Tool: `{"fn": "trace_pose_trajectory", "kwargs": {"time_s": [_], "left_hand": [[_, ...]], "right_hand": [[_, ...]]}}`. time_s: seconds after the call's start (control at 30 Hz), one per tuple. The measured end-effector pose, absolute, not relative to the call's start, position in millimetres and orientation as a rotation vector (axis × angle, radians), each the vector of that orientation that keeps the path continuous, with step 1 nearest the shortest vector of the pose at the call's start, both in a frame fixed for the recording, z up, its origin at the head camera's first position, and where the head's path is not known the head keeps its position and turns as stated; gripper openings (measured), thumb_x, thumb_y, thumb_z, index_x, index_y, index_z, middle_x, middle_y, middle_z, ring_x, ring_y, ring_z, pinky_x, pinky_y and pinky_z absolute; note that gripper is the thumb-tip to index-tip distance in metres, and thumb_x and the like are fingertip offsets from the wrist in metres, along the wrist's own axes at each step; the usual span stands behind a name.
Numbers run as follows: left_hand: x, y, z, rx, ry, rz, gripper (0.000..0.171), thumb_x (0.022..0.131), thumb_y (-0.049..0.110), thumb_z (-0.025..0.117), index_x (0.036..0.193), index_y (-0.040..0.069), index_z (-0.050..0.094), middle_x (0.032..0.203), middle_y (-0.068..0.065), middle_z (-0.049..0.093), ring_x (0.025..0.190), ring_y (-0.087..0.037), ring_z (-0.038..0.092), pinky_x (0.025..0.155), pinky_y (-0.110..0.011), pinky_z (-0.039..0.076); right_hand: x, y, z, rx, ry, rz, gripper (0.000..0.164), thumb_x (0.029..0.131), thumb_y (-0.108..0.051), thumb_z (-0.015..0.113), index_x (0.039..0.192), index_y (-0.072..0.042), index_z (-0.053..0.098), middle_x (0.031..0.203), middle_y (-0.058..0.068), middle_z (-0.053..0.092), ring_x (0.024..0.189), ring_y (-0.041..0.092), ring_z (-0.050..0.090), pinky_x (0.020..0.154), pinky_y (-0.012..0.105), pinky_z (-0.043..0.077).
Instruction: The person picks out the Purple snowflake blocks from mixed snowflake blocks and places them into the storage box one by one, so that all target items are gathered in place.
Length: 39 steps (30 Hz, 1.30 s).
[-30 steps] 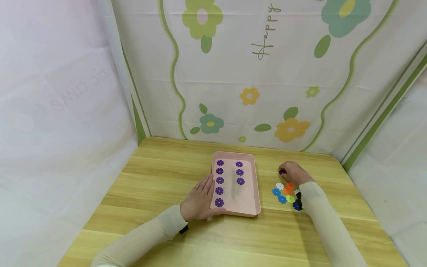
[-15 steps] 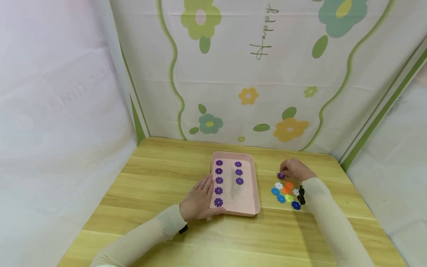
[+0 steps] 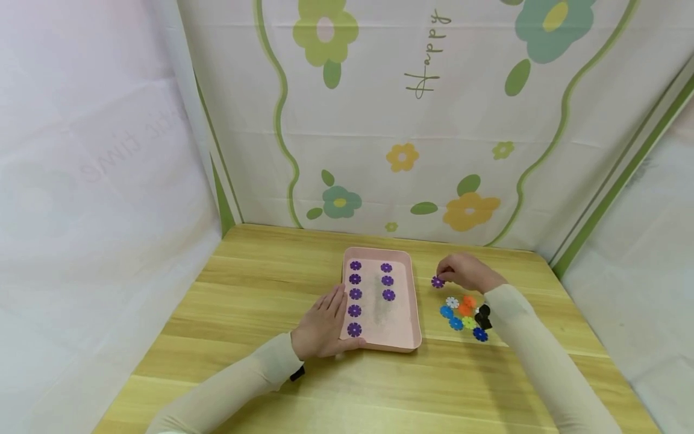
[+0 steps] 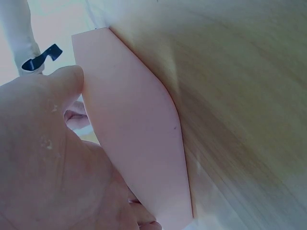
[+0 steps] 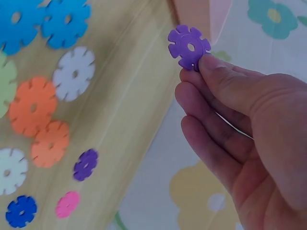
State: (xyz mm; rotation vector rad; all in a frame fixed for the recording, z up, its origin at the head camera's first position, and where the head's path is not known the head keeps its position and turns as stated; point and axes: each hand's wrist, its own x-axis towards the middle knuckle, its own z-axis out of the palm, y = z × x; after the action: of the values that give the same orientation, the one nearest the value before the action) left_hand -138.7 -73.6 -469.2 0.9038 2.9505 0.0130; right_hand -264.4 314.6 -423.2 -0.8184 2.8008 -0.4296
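Observation:
A pink tray (image 3: pixel 385 334) lies on the table with purple notched snowflake discs in two columns, several on the left (image 3: pixel 355 294) and three on the right (image 3: pixel 387 281). My left hand (image 3: pixel 321 328) rests against the tray's near left corner, fingers straight along its left side and thumb at the near edge. The left wrist view shows the tray's outer wall (image 4: pixel 139 124) beside that hand. To the right of the tray, my right hand (image 3: pixel 467 271) pinches one purple snowflake disc (image 5: pixel 189 47) between thumb and forefinger, lifted off the table.
Loose snowflake discs in blue (image 3: pixel 456 323), white (image 3: pixel 452 302), orange (image 3: pixel 467 304) and yellow-green (image 3: pixel 468 322) lie below my right hand. Another purple disc (image 5: pixel 86 165) and a pink one (image 5: pixel 67 204) show in the right wrist view. A flower-printed cloth (image 3: pixel 358 120) stands behind the table.
My right hand has lifted the purple disc and moved left with it, toward the tray. The left hand stays at the tray's corner.

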Motion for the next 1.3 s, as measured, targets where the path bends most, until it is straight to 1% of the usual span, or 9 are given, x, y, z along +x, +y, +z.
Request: {"fn": "trace_pose_trajectory", "kwargs": {"time_s": [0.2, 0.23, 0.47, 0.63, 0.8, 0.93, 1.07, 1.2, 1.3], "left_hand": [[-139.8, -73.8, -471.9, 0.918, 2.953, 0.029, 0.112, 0.096, 0.081, 0.045, 0.161, -0.009, 0.032, 0.172, -0.027, 0.027, 0.161, -0.039, 0.031, 0.129, -0.049, 0.034], [-140.2, -73.7, -472.0, 0.919, 2.954, 0.033, 0.112, 0.096, 0.081, 0.046, 0.161, -0.009, 0.032, 0.172, -0.028, 0.027, 0.161, -0.04, 0.031, 0.129, -0.049, 0.034], [-141.8, -73.4, -475.8, 0.91, 2.952, 0.041, 0.113, 0.096, 0.083, 0.044, 0.162, -0.008, 0.031, 0.173, -0.026, 0.025, 0.162, -0.039, 0.028, 0.13, -0.048, 0.032], [-139.4, -73.1, -469.2, 0.893, 2.941, 0.064, 0.112, 0.096, 0.082, 0.045, 0.162, -0.009, 0.031, 0.173, -0.026, 0.026, 0.162, -0.038, 0.029, 0.13, -0.048, 0.033], [-139.8, -73.2, -469.2, 0.874, 2.933, 0.051, 0.113, 0.096, 0.083, 0.043, 0.162, -0.008, 0.03, 0.174, -0.025, 0.024, 0.162, -0.037, 0.027, 0.131, -0.047, 0.032], [-140.5, -73.2, -471.0, 0.888, 2.944, 0.039, 0.113, 0.096, 0.083, 0.044, 0.162, -0.008, 0.032, 0.173, -0.026, 0.025, 0.162, -0.038, 0.029, 0.13, -0.048, 0.033], [-141.5, -73.6, -474.5, 0.9, 2.948, 0.039, 0.112, 0.097, 0.083, 0.042, 0.162, -0.008, 0.03, 0.174, -0.026, 0.022, 0.162, -0.038, 0.026, 0.131, -0.049, 0.031], [-142.7, -74.2, -478.7, 0.91, 2.96, 0.033, 0.113, 0.097, 0.084, 0.04, 0.162, -0.008, 0.03, 0.174, -0.026, 0.023, 0.162, -0.038, 0.026, 0.13, -0.049, 0.031], [-143.3, -74.7, -480.9, 0.917, 2.967, 0.032, 0.113, 0.097, 0.084, 0.039, 0.162, -0.008, 0.031, 0.173, -0.026, 0.023, 0.162, -0.038, 0.027, 0.13, -0.049, 0.031]], "right_hand": [[-258.0, 285.5, -409.3, -0.934, 2.769, -0.427, 0.017, 0.103, -0.007, 0.067, 0.094, -0.013, 0.08, 0.088, -0.002, 0.077, 0.072, 0.008, 0.058, 0.069, 0.027, 0.053], [-257.0, 280.8, -407.6, -0.956, 2.761, -0.426, 0.017, 0.103, -0.007, 0.067, 0.094, -0.013, 0.081, 0.089, -0.002, 0.078, 0.073, 0.009, 0.06, 0.069, 0.027, 0.054], [-250.8, 249.2, -404.7, -1.082, 2.719, -0.425, 0.017, 0.103, -0.008, 0.068, 0.094, -0.014, 0.081, 0.09, -0.003, 0.079, 0.075, 0.007, 0.065, 0.068, 0.023, 0.054], [-243.4, 229.9, -408.5, -1.152, 2.665, -0.45, 0.014, 0.102, -0.007, 0.069, 0.095, -0.01, 0.081, 0.092, -0.001, 0.08, 0.079, 0.01, 0.07, 0.071, 0.021, 0.058], [-237.1, 214.9, -415.7, -1.181, 2.619, -0.44, 0.012, 0.1, -0.005, 0.07, 0.098, -0.006, 0.082, 0.094, 0.003, 0.081, 0.079, 0.01, 0.071, 0.072, 0.02, 0.06], [-232.6, 207.6, -425.7, -1.174, 2.609, -0.427, 0.011, 0.098, -0.004, 0.072, 0.097, -0.007, 0.083, 0.094, 0.004, 0.081, 0.081, 0.01, 0.073, 0.074, 0.022, 0.062], [-230.9, 203.6, -438.4, -1.195, 2.623, -0.397, 0.01, 0.097, -0.004, 0.075, 0.097, -0.006, 0.084, 0.096, 0.006, 0.082, 0.085, 0.012, 0.077, 0.076, 0.023, 0.063], [-231.8, 202.1, -449.6, -1.2, 2.623, -0.39, 0.01, 0.096, -0.005, 0.075, 0.099, -0.004, 0.084, 0.097, 0.009, 0.082, 0.088, 0.018, 0.079, 0.079, 0.026, 0.065], [-232.6, 202.3, -455.6, -1.17, 2.635, -0.386, 0.011, 0.098, -0.005, 0.073, 0.1, -0.006, 0.084, 0.098, 0.009, 0.082, 0.089, 0.018, 0.079, 0.079, 0.027, 0.065]]}}
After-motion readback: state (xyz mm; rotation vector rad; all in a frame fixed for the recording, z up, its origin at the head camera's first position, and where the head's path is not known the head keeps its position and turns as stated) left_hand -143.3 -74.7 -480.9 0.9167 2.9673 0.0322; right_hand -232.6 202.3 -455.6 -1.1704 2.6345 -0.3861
